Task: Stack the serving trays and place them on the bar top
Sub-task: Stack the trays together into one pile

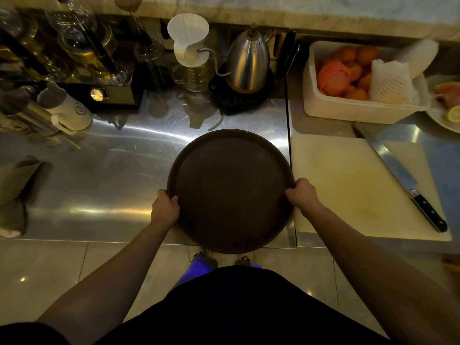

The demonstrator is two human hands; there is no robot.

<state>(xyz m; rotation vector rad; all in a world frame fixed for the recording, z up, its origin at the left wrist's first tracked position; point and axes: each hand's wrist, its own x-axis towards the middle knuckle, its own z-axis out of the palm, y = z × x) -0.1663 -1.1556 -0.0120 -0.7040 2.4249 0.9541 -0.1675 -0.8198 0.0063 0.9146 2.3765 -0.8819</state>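
A round dark brown serving tray point(230, 180) is in the middle of the view, over the front part of the steel counter point(112, 175), its near rim past the counter's front edge. My left hand point(165, 207) grips its left rim and my right hand point(302, 195) grips its right rim. Whether one tray or a stack is held cannot be told from above. The pale marble bar top point(323, 13) runs along the far edge of the view.
A white cutting board point(348, 185) with a large knife point(408, 183) lies right of the tray. Behind it is a white tub of oranges point(358, 95). A steel kettle point(247, 63), white dripper point(189, 43) and glassware point(74, 46) stand at the back. A cloth point(15, 192) lies left.
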